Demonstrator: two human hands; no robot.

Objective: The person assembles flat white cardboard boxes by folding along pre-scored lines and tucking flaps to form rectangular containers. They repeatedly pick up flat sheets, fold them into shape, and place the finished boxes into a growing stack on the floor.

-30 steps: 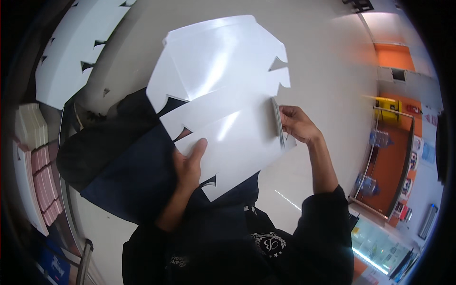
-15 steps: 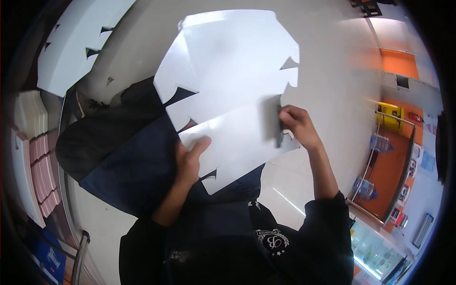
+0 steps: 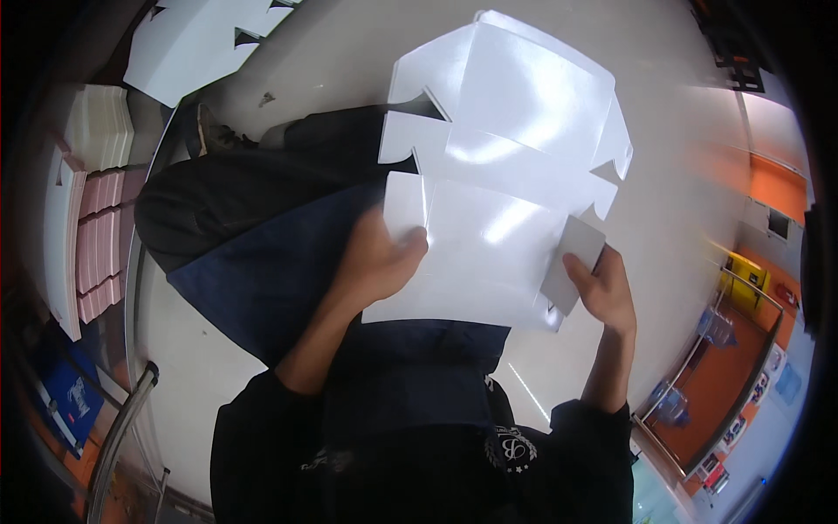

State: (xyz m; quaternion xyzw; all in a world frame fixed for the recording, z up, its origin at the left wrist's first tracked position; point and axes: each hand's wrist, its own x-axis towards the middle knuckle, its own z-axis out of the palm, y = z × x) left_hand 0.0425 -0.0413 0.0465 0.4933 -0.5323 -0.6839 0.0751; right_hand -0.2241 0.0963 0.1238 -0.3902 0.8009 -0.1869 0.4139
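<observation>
White Cut-Out Sheet (image 3: 489,236) Spans Left Hand (image 3: 381,262) and Right Hand (image 3: 608,284)

A glossy white cut-out sheet, creased into panels and notched along both sides, lies spread in front of a seated person in a dark top; its lower edge overlaps a navy apron (image 3: 262,262), and its far end reaches out over the pale floor (image 3: 681,157); the left hand pinches the sheet's left flap, thumb on top; the right hand grips a grey flat piece (image 3: 574,242) at the sheet's right edge, thumb across its face; whether that piece is joined to the sheet cannot be told.

At left, beyond the dark trousers (image 3: 253,162) and a shoe (image 3: 214,131), lies a second white sheet (image 3: 196,52) with similar notches; near it stand a cream stack (image 3: 103,127) and pink stacks (image 3: 99,231); at far right, clear bottles (image 3: 717,327) sit beside an orange panel (image 3: 707,380), with a yellow container (image 3: 746,275) near its upper end.
</observation>
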